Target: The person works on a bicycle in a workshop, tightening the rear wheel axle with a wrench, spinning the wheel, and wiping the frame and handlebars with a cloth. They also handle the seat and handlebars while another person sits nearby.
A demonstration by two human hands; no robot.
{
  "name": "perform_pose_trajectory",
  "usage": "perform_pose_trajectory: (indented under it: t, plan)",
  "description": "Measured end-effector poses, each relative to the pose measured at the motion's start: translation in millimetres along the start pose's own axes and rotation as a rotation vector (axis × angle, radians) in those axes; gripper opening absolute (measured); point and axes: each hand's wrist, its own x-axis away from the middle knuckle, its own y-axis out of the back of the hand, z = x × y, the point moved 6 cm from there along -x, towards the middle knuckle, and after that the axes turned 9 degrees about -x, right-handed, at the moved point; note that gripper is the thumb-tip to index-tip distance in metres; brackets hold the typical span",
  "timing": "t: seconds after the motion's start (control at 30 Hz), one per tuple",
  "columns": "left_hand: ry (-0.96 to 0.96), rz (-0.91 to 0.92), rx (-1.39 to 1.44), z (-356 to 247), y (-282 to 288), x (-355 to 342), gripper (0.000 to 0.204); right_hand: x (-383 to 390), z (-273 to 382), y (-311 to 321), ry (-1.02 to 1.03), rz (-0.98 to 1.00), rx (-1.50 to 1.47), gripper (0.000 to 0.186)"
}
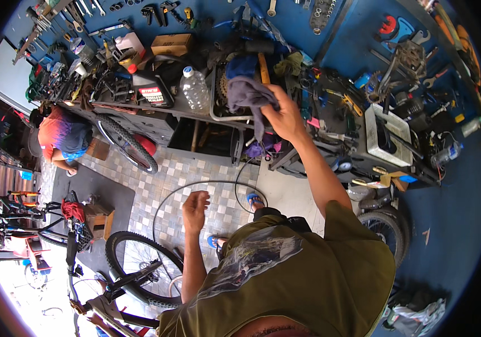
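My right hand (278,112) is closed on a grey-purple rag (246,94) above a metal tray (213,112) at the bench's front. A toothed cassette (222,87) and an orange handle (263,67) show in or beside that tray. Blue cloth lies behind the rag. A clear plastic bottle (195,92) and a dark oil jug (151,90) stand to the left. My left hand (195,206) hangs empty over the tiled floor, fingers loosely bent and slightly apart, near a bicycle wheel (118,241) below it.
An open drawer (176,140) juts below the bench. Another person (63,135) crouches left near a loose tyre (149,163). Bicycles (71,241) and a cable loop (167,188) occupy the floor. Tools, a white basket (391,123) and boxes crowd the bench and blue wall.
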Motion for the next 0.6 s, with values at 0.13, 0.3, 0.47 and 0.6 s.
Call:
perform_pose_trajectory:
  t: [0.13,0.3,0.47,0.6]
  plan:
    - [-0.045,0.04,-0.067,-32.8,-67.2,-11.1,0.027,-43.0,-57.8,21.5,0.068,0.207,0.517,0.052]
    - [0.073,0.005,-0.161,-14.3,-94.4,3.6,0.028,-98.9,-148.4,88.2,0.06,0.107,0.93,0.037]
    - [0.149,-0.064,-0.174,-0.5,-84.2,17.1,0.024,-135.4,-170.7,111.5,0.25,0.114,0.946,0.014]
    - [0.165,-0.205,-0.093,4.8,-56.8,14.8,0.023,-175.8,-112.7,142.8,0.367,-0.215,0.462,0.016]
